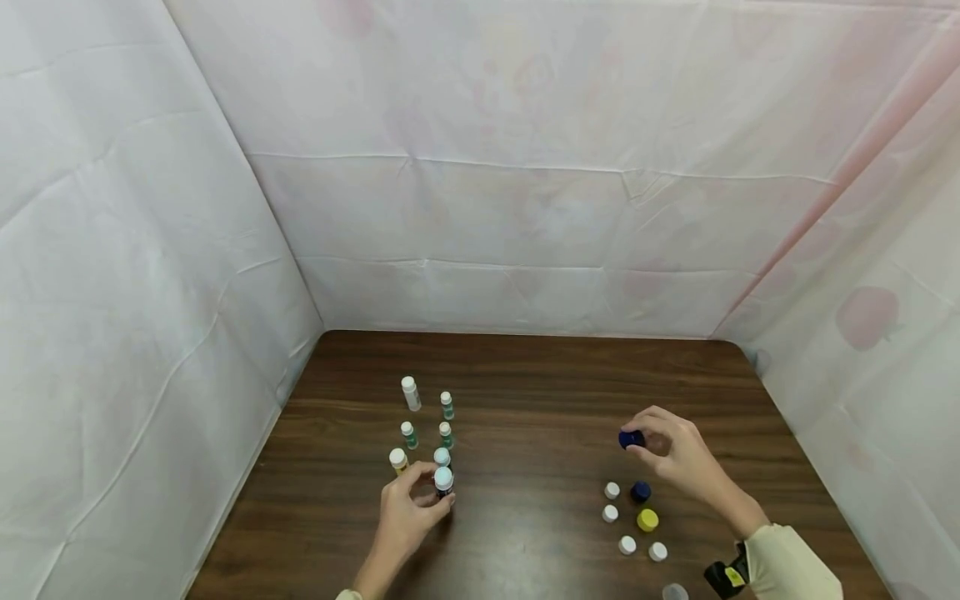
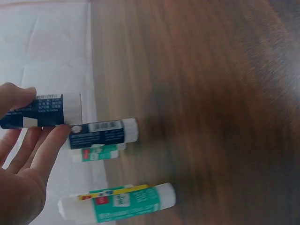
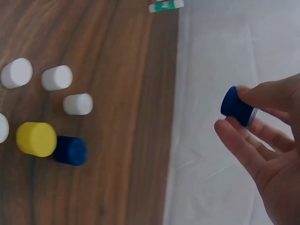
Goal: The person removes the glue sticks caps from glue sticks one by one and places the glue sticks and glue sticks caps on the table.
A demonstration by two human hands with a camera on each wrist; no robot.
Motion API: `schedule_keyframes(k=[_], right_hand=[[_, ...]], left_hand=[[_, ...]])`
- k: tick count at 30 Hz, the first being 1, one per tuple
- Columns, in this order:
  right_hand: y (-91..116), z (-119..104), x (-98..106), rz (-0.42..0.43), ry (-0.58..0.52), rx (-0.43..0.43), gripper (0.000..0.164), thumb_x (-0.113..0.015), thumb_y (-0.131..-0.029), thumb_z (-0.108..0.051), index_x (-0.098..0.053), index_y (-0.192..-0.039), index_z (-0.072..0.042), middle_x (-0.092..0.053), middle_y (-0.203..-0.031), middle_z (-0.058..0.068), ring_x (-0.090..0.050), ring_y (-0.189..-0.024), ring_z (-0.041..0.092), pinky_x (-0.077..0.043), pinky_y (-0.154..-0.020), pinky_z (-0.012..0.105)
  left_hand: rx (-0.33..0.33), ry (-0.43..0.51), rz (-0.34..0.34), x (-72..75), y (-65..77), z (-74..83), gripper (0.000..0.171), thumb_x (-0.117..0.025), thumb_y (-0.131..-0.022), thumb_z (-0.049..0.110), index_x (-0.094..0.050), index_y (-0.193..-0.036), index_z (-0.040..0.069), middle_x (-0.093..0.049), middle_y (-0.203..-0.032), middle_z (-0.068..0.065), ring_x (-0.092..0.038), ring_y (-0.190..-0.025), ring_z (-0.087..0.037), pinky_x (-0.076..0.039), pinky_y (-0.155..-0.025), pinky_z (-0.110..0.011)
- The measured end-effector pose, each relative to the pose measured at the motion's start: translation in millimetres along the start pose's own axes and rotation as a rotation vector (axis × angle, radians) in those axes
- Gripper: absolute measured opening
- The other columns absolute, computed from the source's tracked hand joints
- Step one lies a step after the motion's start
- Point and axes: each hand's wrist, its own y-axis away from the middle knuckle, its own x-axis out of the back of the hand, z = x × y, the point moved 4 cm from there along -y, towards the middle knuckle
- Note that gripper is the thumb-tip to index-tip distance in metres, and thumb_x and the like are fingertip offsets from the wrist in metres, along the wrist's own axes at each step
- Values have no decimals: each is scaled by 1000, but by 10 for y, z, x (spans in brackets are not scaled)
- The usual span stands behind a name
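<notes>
Between the thumb and fingers of my left hand [image 1: 405, 512] is a dark blue glue stick [image 1: 443, 478], its white end up in the head view. Its printed label shows in the left wrist view. Right beside it stands a second dark blue glue stick [image 2: 101, 133]. Farther back are green-labelled glue sticks [image 1: 447, 406], a white one [image 1: 411, 394], and one with some yellow [image 1: 398, 459]. Over the right side of the table, my right hand [image 1: 678, 454] pinches a dark blue cap [image 3: 238, 107] with thumb and fingertips.
Near my right hand, several white caps [image 1: 611, 513], a yellow cap [image 1: 647, 521] and another dark blue cap [image 1: 641, 492] stand on the wooden table [image 1: 532, 517]. A pale translucent cap [image 1: 675, 592] sits at the frame's bottom edge. White cloth [image 1: 480, 208] hangs around the table.
</notes>
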Motion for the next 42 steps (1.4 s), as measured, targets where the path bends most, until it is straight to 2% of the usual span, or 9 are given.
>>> schedule_keyframes(k=[5, 9, 15, 23, 28, 35, 42], right_hand=[[75, 174, -124, -8, 25, -80, 37, -79, -66, 11, -67, -93, -11, -62, -91, -2, -57, -70, 6, -52, -55, 25], [116, 276, -220, -29, 33, -113, 31, -78, -68, 10, -67, -91, -8, -61, -90, 1, -57, -70, 10, -51, -56, 23], [186, 407, -383, -96, 49, -221, 26, -75, -72, 7, -67, -93, -7, -58, -90, 1, -53, -70, 11, -48, -56, 24], [283, 601, -649, -211, 33, -339, 23, -70, -76, 7, -68, -96, -3, -57, -89, 4, -46, -64, 10, -42, -50, 23], [337, 694, -748, -238, 86, -420, 21, -71, -76, 4, -68, -95, -5, -58, -90, 3, -47, -65, 12, -41, -53, 24], [398, 739, -804, -228, 149, -449, 22, -73, -73, 5, -69, -92, -5, -58, -89, 2, -49, -69, 14, -42, -56, 26], [418, 739, -820, -211, 146, -458, 22, -73, -74, 4, -69, -94, -6, -59, -93, 3, -51, -72, 15, -42, -58, 26]], left_hand=[[49, 3, -14, -58, 37, -135, 40, -77, -65, -12, -64, -90, 16, -66, -92, -1, -66, -88, -23, -56, -68, -30], [70, 1, -14, -100, 73, -204, 40, -77, -64, -13, -63, -88, 16, -67, -91, -2, -66, -88, -20, -56, -68, -27], [77, 8, -14, -135, 116, -291, 38, -77, -63, -14, -62, -87, 11, -66, -92, -5, -65, -89, -19, -56, -70, -29], [99, -48, -9, -168, 161, -406, 39, -77, -63, -12, -61, -88, 13, -64, -93, -3, -64, -92, -23, -56, -71, -30], [89, -65, 0, -186, 174, -434, 39, -77, -63, -11, -61, -90, 12, -64, -93, -4, -64, -92, -25, -56, -68, -29], [119, -27, -11, -217, 198, -489, 37, -77, -66, -10, -62, -94, 10, -65, -98, -7, -64, -93, -27, -57, -68, -34], [117, -46, -22, -199, 215, -469, 38, -77, -65, -10, -62, -93, 12, -65, -96, -5, -65, -90, -20, -56, -68, -29]])
